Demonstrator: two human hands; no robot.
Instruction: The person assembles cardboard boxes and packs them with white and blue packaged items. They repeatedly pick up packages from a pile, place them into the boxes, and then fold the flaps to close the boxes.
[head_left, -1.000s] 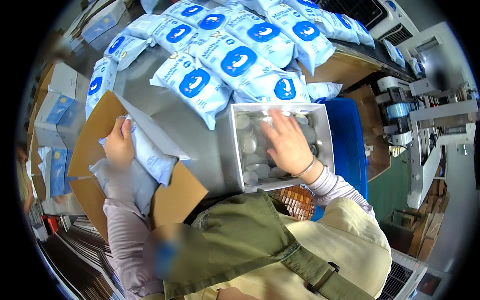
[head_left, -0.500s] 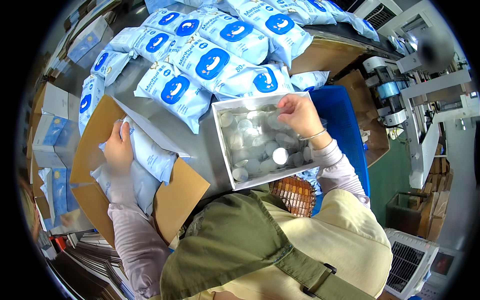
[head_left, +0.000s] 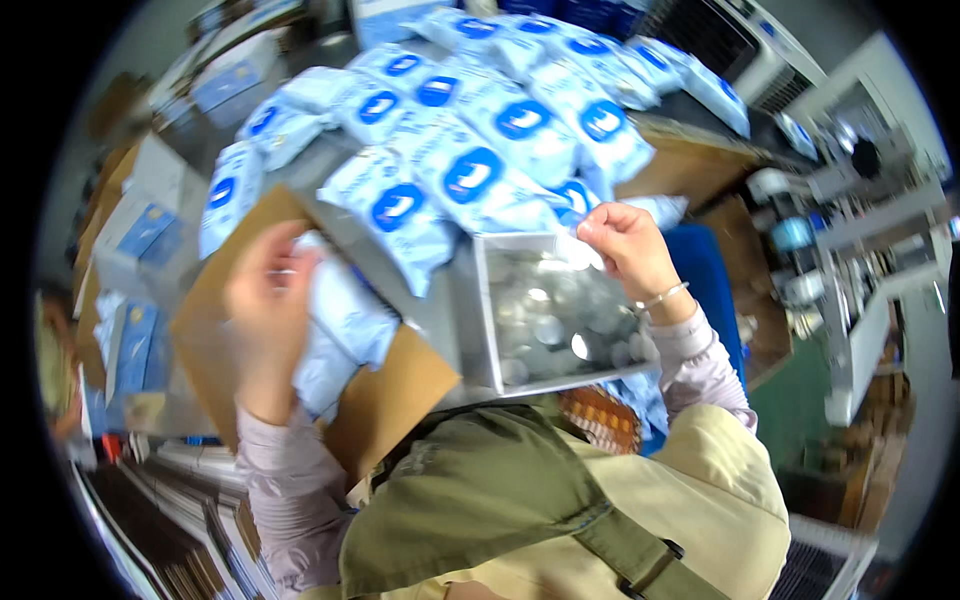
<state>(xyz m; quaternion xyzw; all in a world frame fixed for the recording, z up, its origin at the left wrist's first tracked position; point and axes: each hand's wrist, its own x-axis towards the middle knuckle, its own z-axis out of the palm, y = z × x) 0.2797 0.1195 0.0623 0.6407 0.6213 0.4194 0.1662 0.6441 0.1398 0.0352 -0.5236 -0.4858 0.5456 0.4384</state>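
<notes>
My left hand, smeared by motion, is over the open cardboard box at the left, beside the pale blue soft packs inside it. Whether its fingers hold anything is hidden by the blur. My right hand is raised at the far right corner of a shallow white box. Its thumb and fingers are pinched together, and what is between them, if anything, is too small to tell. Many clear round discs lie loose in the white box.
Pale blue packs are heaped across the metal table beyond both boxes. A blue plastic crate stands right of the white box. Farther right is a machine. White cartons line the left side, with flat cardboard stacked below.
My left hand has come up from the packs in the cardboard box and is moving. The right hand stays pinched, now at the white box's far corner. The whole view has shifted.
</notes>
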